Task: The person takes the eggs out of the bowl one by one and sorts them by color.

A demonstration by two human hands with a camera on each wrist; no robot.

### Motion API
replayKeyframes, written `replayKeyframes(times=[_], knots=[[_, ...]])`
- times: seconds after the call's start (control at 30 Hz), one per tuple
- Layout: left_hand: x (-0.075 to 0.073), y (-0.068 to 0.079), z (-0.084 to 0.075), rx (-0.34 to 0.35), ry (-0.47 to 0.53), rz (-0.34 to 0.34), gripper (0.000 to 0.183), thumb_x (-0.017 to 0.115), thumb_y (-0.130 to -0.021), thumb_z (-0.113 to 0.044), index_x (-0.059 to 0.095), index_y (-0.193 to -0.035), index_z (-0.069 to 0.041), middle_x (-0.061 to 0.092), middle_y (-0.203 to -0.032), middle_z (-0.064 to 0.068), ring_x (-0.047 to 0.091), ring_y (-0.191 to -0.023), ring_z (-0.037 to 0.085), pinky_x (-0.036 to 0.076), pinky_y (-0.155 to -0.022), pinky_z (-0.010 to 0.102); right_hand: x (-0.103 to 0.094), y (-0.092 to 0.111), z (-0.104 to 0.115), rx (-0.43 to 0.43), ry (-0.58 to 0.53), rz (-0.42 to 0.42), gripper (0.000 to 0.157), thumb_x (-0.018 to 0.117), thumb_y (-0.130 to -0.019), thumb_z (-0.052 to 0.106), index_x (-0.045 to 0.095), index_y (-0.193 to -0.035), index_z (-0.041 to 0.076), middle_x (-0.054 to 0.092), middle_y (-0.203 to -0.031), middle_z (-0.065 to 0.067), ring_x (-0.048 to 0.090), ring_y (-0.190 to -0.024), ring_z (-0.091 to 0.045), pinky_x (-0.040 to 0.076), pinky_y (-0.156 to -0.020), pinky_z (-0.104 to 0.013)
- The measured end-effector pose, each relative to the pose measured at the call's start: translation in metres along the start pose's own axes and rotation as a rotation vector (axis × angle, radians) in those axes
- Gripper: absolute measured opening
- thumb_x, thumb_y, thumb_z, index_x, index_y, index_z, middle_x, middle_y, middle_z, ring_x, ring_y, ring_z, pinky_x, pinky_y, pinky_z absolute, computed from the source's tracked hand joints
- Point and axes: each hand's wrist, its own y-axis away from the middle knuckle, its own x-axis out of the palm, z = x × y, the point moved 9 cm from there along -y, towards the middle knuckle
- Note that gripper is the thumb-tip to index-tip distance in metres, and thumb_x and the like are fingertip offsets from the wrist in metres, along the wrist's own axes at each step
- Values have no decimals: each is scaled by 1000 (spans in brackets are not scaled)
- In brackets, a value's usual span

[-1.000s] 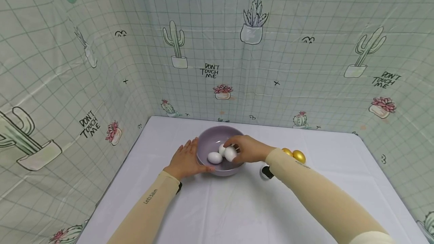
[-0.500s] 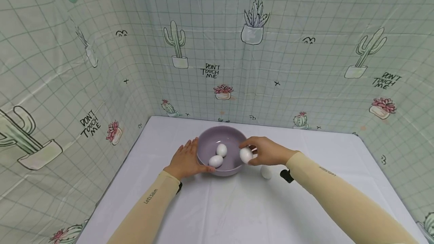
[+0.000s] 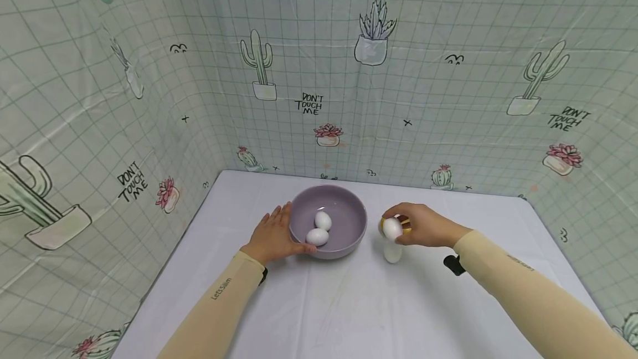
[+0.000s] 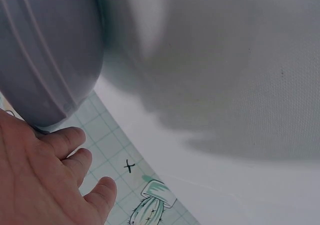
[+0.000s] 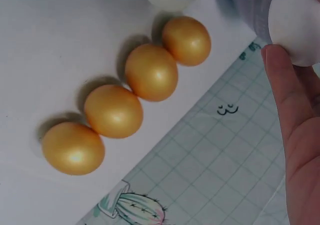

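My right hand (image 3: 423,225) pinches a white egg (image 3: 391,229) between fingers and thumb, above the table to the right of the purple bowl (image 3: 349,220). In the right wrist view this held egg (image 5: 296,22) sits at the top right, against the fingertips. Another white egg (image 3: 392,253) lies on the table just in front. My left hand (image 3: 273,238) rests against the bowl's left side, fingers spread and thumb along the front rim. Two white eggs, one further back (image 3: 323,221) and one nearer (image 3: 317,237), lie inside the bowl.
Several golden eggs (image 5: 114,111) stand in a row on the white table (image 3: 319,303), mostly hidden behind my right hand in the head view. A grid-patterned cloth (image 3: 299,60) with cactus drawings hangs behind the table.
My right hand has lifted a white egg out of the bowl and carried it right, over the table. The eggs left in the bowl have shifted slightly. My left hand has stayed put.
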Motion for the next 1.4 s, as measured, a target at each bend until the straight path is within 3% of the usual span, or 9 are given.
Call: replayKeyframes(times=[0.4, 0.6, 0.83, 1.03, 1.4], knots=[[0, 0, 0, 2, -6, -1, 134, 65, -68, -85, 17, -157, 3, 27, -160, 18, 23, -147, 34, 20, -118, 51, -6, 23, -26, 51, 104, -37, 50, 80, -80, 3, 63, -127, 3, 63, -124, -7, 60, -107, -27, 53, -89, -46], [0, 0, 0, 2, -8, 1, 134, 65, -68, -84, 16, -157, 3, 27, -160, 18, 23, -147, 34, 20, -118, 51, 1, 27, -40, 66, 117, -41, 49, 79, -79, 1, 63, -125, -1, 62, -126, -11, 59, -107, -27, 55, -88, -42], [0, 0, 0, 7, -14, -1, 134, 65, -68, -84, 16, -157, 4, 28, -159, 20, 24, -147, 35, 21, -117, 51, 11, 30, -52, 77, 101, -30, 47, 81, -78, 2, 63, -122, -1, 60, -117, -6, 60, -105, -26, 55, -89, -41], [2, -1, 1, 2, -14, 1, 135, 65, -67, -85, 16, -157, 3, 29, -159, 20, 24, -147, 35, 21, -117, 51, 16, 30, -59, 43, 150, -43, 47, 81, -75, 0, 66, -119, -1, 59, -108, -2, 62, -97, -22, 56, -85, -37], [1, -1, 1, 4, -10, -2, 135, 64, -67, -86, 17, -157, 4, 29, -159, 20, 24, -147, 35, 21, -117, 51, 29, 32, -69, 68, 133, -30, 46, 80, -77, 3, 65, -121, 1, 63, -117, -4, 59, -103, -23, 55, -86, -38]])
